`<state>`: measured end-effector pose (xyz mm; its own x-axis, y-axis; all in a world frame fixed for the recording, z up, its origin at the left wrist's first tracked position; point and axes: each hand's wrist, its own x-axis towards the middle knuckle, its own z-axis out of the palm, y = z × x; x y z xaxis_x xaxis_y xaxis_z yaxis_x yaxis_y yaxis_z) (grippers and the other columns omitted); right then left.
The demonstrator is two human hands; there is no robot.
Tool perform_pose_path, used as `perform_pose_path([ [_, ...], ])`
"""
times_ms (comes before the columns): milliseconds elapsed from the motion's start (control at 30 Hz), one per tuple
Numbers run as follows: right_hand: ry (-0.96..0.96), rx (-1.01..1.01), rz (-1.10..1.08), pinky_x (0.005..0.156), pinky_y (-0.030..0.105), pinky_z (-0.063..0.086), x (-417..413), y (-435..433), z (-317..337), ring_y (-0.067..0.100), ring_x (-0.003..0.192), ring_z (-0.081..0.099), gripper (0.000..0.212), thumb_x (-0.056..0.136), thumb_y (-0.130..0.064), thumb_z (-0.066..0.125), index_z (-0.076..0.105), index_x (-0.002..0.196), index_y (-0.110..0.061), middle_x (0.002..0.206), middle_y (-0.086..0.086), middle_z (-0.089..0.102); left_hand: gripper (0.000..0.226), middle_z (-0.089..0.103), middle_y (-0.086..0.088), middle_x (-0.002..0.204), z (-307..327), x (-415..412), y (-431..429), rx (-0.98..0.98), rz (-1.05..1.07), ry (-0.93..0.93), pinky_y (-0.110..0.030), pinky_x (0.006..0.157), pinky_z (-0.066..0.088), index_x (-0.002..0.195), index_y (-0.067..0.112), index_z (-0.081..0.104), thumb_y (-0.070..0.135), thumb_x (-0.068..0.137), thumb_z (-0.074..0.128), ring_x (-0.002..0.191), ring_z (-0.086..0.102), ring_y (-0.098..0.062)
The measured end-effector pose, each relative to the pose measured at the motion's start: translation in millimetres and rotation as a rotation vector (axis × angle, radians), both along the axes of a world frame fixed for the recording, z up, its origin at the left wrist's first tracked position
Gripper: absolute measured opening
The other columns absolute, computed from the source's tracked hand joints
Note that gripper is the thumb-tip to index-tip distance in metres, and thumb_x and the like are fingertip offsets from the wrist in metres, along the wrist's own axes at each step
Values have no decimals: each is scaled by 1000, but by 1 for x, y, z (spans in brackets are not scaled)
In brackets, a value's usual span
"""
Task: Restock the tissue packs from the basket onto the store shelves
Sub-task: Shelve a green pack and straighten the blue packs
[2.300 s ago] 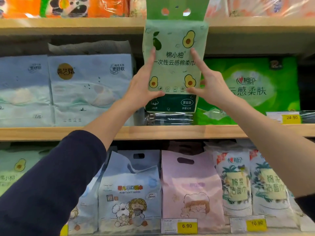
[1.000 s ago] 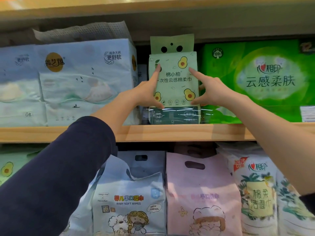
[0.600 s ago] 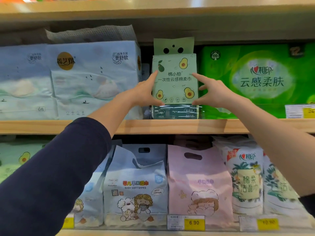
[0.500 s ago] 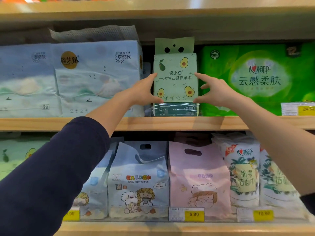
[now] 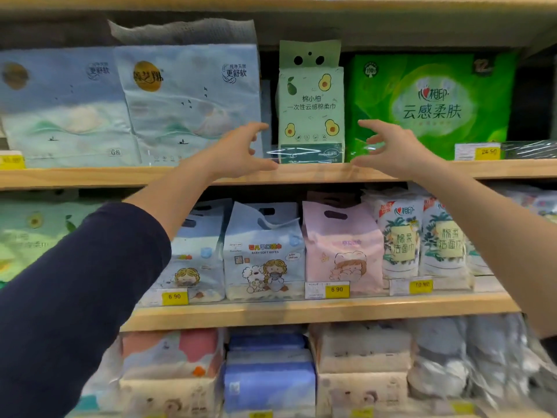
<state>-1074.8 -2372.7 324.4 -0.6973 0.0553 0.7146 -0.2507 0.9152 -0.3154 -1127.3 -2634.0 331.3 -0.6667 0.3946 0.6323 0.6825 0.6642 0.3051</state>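
A pale green tissue pack with avocado prints (image 5: 311,113) stands upright on the upper wooden shelf (image 5: 301,173), wedged between a light blue pack (image 5: 190,104) and a bright green pack (image 5: 431,107). My left hand (image 5: 241,152) hovers just left of the avocado pack, fingers loosely spread and holding nothing. On the other side, my right hand (image 5: 388,147) is in the same pose, apart from the pack. The basket is out of view.
Below, the middle shelf (image 5: 316,312) carries baby wipes bags in blue (image 5: 262,251) and pink (image 5: 340,245), plus white face-towel packs (image 5: 401,236). Yellow price tags (image 5: 337,289) line the shelf edges. The lowest row holds more stacked tissue packs.
Both hands let go of the avocado pack and drew back and apart from it. The pack now stands on the shelf on its own. The view tilted down.
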Motion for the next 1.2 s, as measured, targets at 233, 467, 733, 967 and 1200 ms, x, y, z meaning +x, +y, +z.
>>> perform_pose_path([
  [233, -133, -104, 101, 87, 38, 50, 26, -16, -59, 26, 113, 55, 76, 78, -27, 71, 30, 143, -26, 136, 11, 46, 78, 36, -5, 146, -61, 31, -30, -31, 1, -110, -27, 92, 39, 145, 22, 26, 31, 80, 69, 125, 47, -22],
  [467, -324, -135, 206, 83, 27, 42, 58, -40, -146, 26, 116, 54, 79, 76, -27, 74, 31, 143, -23, 139, 12, 45, 87, 36, -9, 145, -153, 62, -46, -63, 54, -236, -33, 97, 41, 145, 22, 24, 33, 75, 74, 125, 47, -25],
  [733, -316, -1011, 688, 109, 53, 28, 94, -130, -175, 18, 137, 25, 128, 46, -70, 72, -2, 146, -40, 157, -8, 13, 131, 42, 0, 145, -186, 98, -72, 1588, -251, -543, -61, 88, 47, 147, 30, 9, 65, 41, 78, 118, 54, -27],
  [967, -584, -1099, 771, 93, 42, 35, 91, -184, -206, 11, 111, 47, 92, 71, -44, 69, 17, 147, -33, 141, -7, 38, 141, 43, -12, 137, -246, 115, -92, 1665, -498, -585, -50, 73, 56, 143, 41, 6, 42, 32, 92, 115, 54, -36],
  [1200, -667, -1223, 837, 94, 53, 46, 88, -189, -225, 25, 105, 60, 69, 61, -68, 63, 54, 120, -34, 122, -2, 61, 130, 53, -16, 130, -267, 107, -118, 1540, -458, -643, -44, 80, 55, 142, 40, 16, 26, 38, 94, 111, 61, -30],
])
